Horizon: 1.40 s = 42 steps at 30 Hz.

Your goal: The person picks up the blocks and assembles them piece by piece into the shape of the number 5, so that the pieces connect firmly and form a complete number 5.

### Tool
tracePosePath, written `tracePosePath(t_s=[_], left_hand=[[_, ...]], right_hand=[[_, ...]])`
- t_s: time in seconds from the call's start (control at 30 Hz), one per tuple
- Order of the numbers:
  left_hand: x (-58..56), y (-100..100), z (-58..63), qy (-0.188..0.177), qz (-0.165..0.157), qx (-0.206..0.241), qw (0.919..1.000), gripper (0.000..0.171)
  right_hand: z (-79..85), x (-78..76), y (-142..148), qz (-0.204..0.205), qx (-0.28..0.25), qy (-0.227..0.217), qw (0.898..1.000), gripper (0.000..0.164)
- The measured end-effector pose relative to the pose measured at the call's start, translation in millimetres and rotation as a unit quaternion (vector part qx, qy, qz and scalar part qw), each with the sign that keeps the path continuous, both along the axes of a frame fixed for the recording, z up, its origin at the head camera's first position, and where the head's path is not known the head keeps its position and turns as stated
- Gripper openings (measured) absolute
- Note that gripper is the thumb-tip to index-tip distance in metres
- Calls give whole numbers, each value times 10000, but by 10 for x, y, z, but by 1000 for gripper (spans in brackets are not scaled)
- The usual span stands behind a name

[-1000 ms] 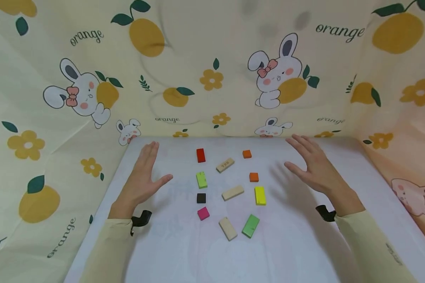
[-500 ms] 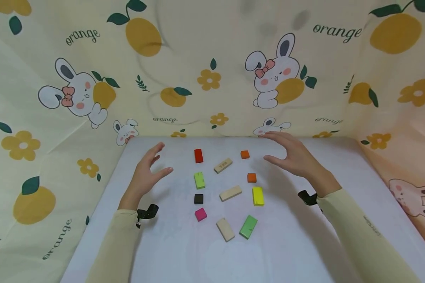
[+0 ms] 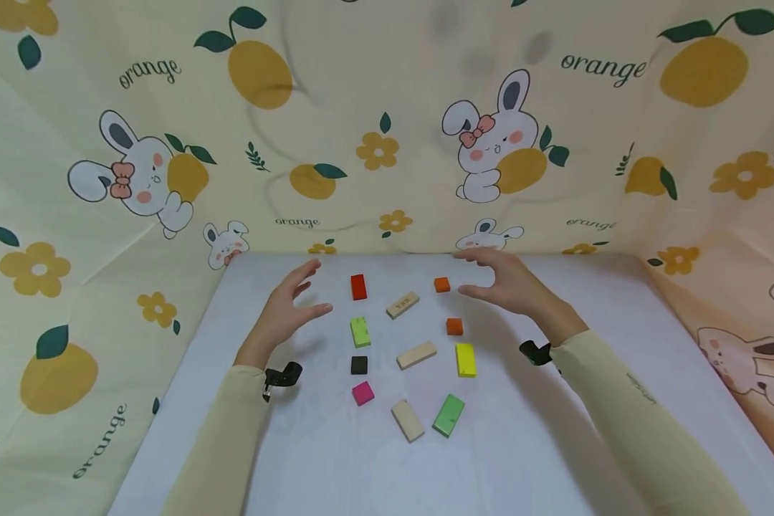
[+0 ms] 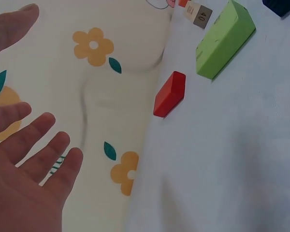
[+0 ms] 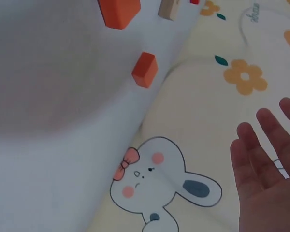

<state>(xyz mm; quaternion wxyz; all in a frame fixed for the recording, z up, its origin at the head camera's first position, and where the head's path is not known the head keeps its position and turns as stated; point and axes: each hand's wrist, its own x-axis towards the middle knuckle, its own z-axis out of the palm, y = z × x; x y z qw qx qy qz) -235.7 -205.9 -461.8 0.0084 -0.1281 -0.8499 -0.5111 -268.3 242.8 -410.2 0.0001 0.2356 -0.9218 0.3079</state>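
My left hand (image 3: 282,312) hovers left of the blocks with fingers spread and thumb out, holding nothing. Nearest to it are a red block (image 3: 358,287) and a lime green block (image 3: 360,332). Over the right side my right hand (image 3: 512,284) hangs in the air, fingers loosely bent and nothing in its grasp. Close to its thumb lie two small orange blocks, one at the back (image 3: 441,284) and another orange block (image 3: 454,327) nearer. Between the hands sits a wooden block (image 3: 403,305) with printed marks. Each wrist view shows its hand apart from the blocks.
Further forward on the white table (image 3: 335,473) lie a black block (image 3: 359,365), a pink block (image 3: 363,393), a yellow block (image 3: 466,360), a green block (image 3: 448,415) and two plain wooden blocks (image 3: 416,355). A patterned cloth (image 3: 335,93) encloses the back and sides.
Both hands have moved inward toward the blocks, the right hand further left and the left hand to the right. Their fingers have bent a little. The blocks stay in place.
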Motion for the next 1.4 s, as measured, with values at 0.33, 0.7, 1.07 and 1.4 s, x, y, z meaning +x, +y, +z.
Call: tracePosePath(t_s=[0.33,0.7,1.07,1.4], left_hand=[[-146,68,-95,16,-70,337,9994,83],[-254,175,-216,-346,-136,56,9993,82],[-313,219,-176,-391,-209,-77,9990,80],[-455,273,-300,-495,-168,-157,9985,76]], right_hand=[[-118,-137,-113,459,-48,-83,9989,57],[-351,-167,-244,545,-177,-625,9964,52],[-438,-209,-399,617,-280,-812,9944,53],[-498,-212,-448,610,-299,-857,9940,50]])
